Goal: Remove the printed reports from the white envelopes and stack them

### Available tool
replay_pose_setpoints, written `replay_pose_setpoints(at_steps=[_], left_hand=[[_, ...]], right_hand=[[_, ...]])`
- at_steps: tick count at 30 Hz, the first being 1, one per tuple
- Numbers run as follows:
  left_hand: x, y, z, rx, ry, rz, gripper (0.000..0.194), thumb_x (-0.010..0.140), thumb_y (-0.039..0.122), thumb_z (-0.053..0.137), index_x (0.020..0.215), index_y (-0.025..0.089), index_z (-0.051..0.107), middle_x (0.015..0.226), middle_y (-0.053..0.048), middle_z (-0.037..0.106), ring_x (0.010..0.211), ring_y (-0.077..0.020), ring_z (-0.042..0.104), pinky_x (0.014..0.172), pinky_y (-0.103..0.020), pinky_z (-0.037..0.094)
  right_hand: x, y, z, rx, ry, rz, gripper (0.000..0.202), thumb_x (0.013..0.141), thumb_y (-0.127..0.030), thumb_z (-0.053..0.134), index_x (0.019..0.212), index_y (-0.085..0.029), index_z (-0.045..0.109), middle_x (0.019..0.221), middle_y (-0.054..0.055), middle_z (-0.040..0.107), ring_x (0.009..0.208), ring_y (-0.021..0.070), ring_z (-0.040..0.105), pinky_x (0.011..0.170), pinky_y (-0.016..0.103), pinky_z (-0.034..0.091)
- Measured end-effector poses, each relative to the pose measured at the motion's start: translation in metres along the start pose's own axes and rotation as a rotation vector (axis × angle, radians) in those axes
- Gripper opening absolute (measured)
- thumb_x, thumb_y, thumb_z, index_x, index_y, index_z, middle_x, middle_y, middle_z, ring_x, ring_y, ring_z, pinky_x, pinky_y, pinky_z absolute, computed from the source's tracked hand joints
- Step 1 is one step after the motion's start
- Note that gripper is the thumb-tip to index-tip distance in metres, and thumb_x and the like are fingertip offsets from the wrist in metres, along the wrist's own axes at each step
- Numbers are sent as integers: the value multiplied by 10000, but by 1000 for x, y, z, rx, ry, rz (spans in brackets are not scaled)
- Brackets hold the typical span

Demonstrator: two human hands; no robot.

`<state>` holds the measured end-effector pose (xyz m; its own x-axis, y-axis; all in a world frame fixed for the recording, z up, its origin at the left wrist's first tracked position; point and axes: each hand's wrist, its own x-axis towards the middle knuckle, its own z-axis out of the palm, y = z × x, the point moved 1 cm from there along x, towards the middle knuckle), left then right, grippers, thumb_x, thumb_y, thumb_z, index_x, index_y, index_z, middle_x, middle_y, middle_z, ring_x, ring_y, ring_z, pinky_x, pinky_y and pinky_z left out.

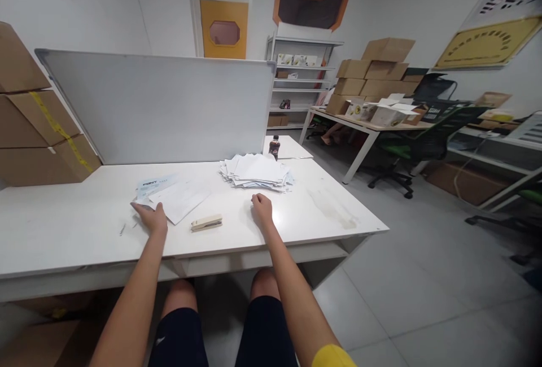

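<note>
My left hand (pixel 152 218) is at the near-left edge of a few loose sheets, with thumb and fingers spread apart. One white sheet (pixel 180 200) lies partly over a light blue printed sheet (pixel 148 185). Curled above the tabletop, my right hand (pixel 262 209) shows nothing in its fingers. A cream stapler (pixel 206 223) rests between both hands, touched by neither. Just beyond my right hand is a thick, uneven stack of papers (pixel 256 170).
A dark drink bottle (pixel 274 147) stands behind the stack. Along the white table's (pixel 76 220) back edge runs a grey divider panel (pixel 169 107). Cardboard boxes (pixel 38 130) are piled at the left. Small bits (pixel 122 230) lie left of my left hand. An office chair (pixel 419 147) stands right.
</note>
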<state>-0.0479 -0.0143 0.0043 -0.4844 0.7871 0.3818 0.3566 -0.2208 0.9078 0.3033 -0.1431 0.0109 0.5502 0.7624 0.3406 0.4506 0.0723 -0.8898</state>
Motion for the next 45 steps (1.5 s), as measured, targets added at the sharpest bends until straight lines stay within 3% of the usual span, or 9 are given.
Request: replay_pose_setpoints(at_steps=[4,8,14,19,22,26,32,38,45], left_hand=[[0,5,-1,-111,110,-140,963,746,156,611,1478,143,-15,1464,-234,358,1290,-233,472,1010,-361,442],[1,11,0,-115,132,-145,750,746,163,583,1412,92,246,1211,-192,598,1111,-225,608,923,-355,502],[0,13,-3,10,184,-139,260,768,301,544,975,144,545,895,-77,642,872,-221,627,838,-374,515],[1,12,-3,53,164,-133,230,807,415,476,763,192,509,762,-41,591,809,-225,591,835,-382,495],[-1,12,-1,11,142,-130,247,800,429,499,839,186,522,838,-51,616,827,-216,597,828,-365,496],[-3,12,1,-45,84,-128,305,720,275,594,994,161,523,945,-64,635,829,-191,615,802,-327,501],[-5,15,-2,84,44,-69,145,785,331,556,808,191,525,755,-6,575,723,-176,545,741,-312,458],[-14,27,-7,182,-55,56,331,851,392,479,582,225,383,558,31,408,593,-158,405,623,-280,368],[-15,30,-6,211,-73,38,245,816,386,511,646,225,435,601,22,464,618,-170,442,624,-282,369]], right_hand=[[0,1,0,4,3,1,295,818,-377,388,569,-228,438,628,-3,559,619,159,468,583,265,315],[0,2,1,8,7,0,291,815,-382,380,578,-229,452,624,-3,549,620,162,468,581,266,320],[0,2,1,16,7,-2,294,813,-390,380,577,-228,448,615,-5,534,616,161,463,576,266,321],[-1,1,0,26,8,7,286,808,-387,389,575,-229,437,598,-15,512,605,157,462,565,260,320],[-1,1,1,29,8,14,287,803,-393,393,575,-228,446,598,-10,523,606,160,468,560,262,322],[1,3,2,28,6,19,287,797,-395,400,575,-226,465,613,-3,550,616,165,479,569,265,327],[0,5,2,31,-2,27,288,804,-392,397,580,-227,473,621,-4,560,612,162,486,567,263,325],[0,4,2,33,-11,34,297,810,-405,400,582,-227,466,618,-3,561,610,162,491,564,261,330],[1,6,3,30,-8,33,295,800,-400,408,570,-225,466,616,2,562,621,168,498,567,261,330]])
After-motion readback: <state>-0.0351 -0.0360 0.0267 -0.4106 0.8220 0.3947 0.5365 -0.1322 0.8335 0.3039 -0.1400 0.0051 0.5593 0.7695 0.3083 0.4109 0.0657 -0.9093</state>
